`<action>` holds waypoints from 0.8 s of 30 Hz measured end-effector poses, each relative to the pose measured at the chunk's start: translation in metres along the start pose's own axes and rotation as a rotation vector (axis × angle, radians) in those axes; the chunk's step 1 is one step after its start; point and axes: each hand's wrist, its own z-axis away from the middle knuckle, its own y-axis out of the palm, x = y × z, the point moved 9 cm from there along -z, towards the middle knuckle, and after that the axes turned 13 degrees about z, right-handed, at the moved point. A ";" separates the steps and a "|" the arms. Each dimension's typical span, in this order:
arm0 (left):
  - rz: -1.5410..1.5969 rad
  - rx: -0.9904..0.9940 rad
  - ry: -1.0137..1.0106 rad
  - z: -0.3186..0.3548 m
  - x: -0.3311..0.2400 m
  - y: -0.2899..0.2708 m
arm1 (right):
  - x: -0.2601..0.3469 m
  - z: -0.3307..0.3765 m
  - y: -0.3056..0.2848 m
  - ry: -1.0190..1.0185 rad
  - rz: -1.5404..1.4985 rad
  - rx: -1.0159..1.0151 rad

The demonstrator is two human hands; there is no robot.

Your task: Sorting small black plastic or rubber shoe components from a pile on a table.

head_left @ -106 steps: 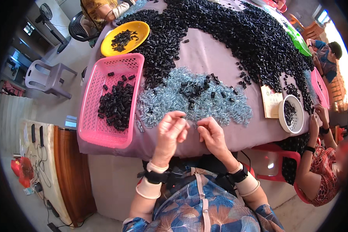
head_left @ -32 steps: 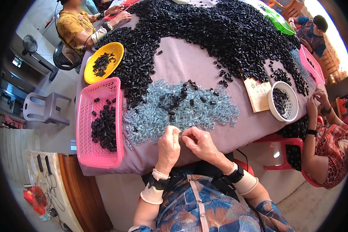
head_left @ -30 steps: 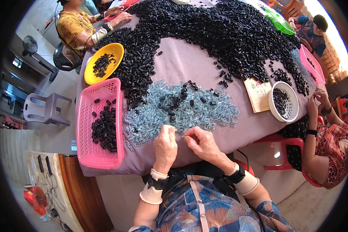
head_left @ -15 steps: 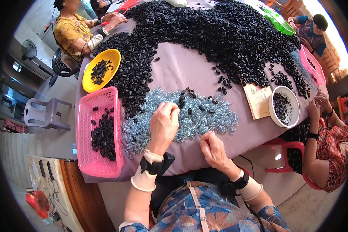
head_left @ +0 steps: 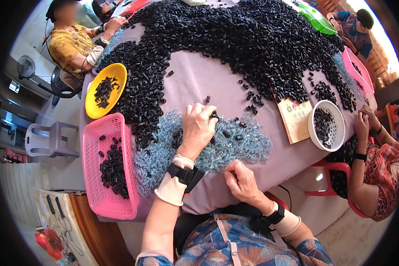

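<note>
Now farther toward twelve o'clock, the left hand bends, grip unclear, round a short black plastic tube, probably light, stiff, best pinched mid-barrel, amid translucent bluish coils, the curled right hand apart at five o'clock.

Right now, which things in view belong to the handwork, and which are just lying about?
In use, it seems:
left hand, over clear coiled pieces dotted with black pieces
right hand, fingers curled, beside that pile
nearest pink basket, holding more black pieces

Lying about, it seems:
booklet left of the white basket
grey chair
standing fan
</note>
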 end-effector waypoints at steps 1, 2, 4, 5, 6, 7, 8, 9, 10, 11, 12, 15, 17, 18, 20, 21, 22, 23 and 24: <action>-0.013 0.011 -0.015 0.000 0.003 0.003 | 0.001 -0.001 0.000 -0.005 -0.003 -0.005; -0.012 0.014 -0.017 -0.001 0.004 0.004 | 0.001 -0.001 0.000 -0.011 -0.006 -0.009; -0.078 0.068 -0.062 -0.002 0.006 0.009 | 0.000 -0.001 0.000 -0.006 -0.005 -0.011; -0.076 0.072 -0.063 -0.002 0.005 0.009 | 0.000 -0.001 0.000 -0.008 -0.005 -0.011; -0.089 0.084 -0.072 -0.002 0.005 0.008 | 0.000 -0.001 0.000 -0.004 -0.004 -0.011; -0.104 0.094 -0.081 -0.001 0.005 0.007 | 0.000 -0.002 0.000 -0.004 -0.003 -0.006; -0.104 0.096 -0.082 0.001 0.003 0.005 | 0.001 -0.002 0.001 -0.006 -0.003 -0.001; -0.082 0.083 -0.071 0.002 0.000 0.003 | 0.000 -0.002 0.001 -0.003 -0.002 -0.002; -0.062 0.069 -0.061 0.004 -0.003 -0.001 | -0.001 -0.002 0.001 0.000 -0.005 -0.006; -0.062 0.070 -0.061 0.007 -0.006 -0.004 | -0.002 -0.002 0.001 0.002 -0.009 -0.009; -0.035 0.017 -0.027 0.008 -0.012 -0.014 | -0.002 -0.002 0.001 0.003 -0.009 -0.011; 0.162 -0.025 -0.075 0.018 -0.014 -0.029 | -0.002 -0.001 0.000 0.015 -0.007 -0.006; 0.390 -0.022 -0.164 0.028 -0.013 -0.033 | -0.003 0.000 0.001 0.061 -0.003 0.020; 0.388 -0.024 -0.163 0.033 -0.019 -0.036 | -0.003 0.001 0.001 0.058 -0.004 0.020; 0.547 -0.035 -0.315 0.048 -0.018 -0.038 | -0.006 0.002 0.002 0.075 0.000 0.021; 0.554 -0.040 -0.323 0.059 -0.016 -0.038 | -0.004 0.002 0.002 0.061 0.005 0.009; 0.664 -0.077 -0.372 0.074 -0.008 -0.032 | -0.004 0.002 0.003 0.058 0.004 0.011; 0.757 -0.067 -0.438 0.087 -0.004 -0.025 | -0.007 0.002 0.003 0.085 -0.024 0.001; 0.851 -0.054 -0.509 0.101 -0.001 -0.018 | -0.010 0.004 0.003 0.117 -0.053 -0.007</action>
